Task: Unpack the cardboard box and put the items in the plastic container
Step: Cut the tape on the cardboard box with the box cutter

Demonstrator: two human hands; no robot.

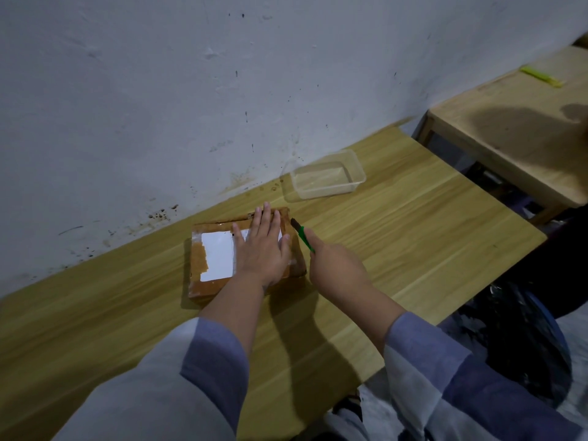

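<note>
Lying flat near the middle of the wooden table [397,224], the cardboard box [222,281] is seen as a low brown parcel, still sealed with shiny tape and carrying a white label [219,256] on its top. It is judged to be light and rather stiff, but thin, so its lid may bend under strong pressure; the glossy tape may also be slippery. It is best held by a flat palm on top, or by its long side edges when it must be lifted. The left hand [262,249] is laid on the box with the fingers spread open and flat, so nothing is gripped, only pressed down. The right hand [337,268] is closed around a green knife [302,235], whose dark tip is placed at the right far edge of the box, just beside the left fingertips; care is needed here, since the blade is near them. Behind the box, close to the wall [159,90], a clear plastic container [324,178] is standing open and seems empty. On a second table [509,138] at the right, well apart, a yellow object [541,76] is seen.
</note>
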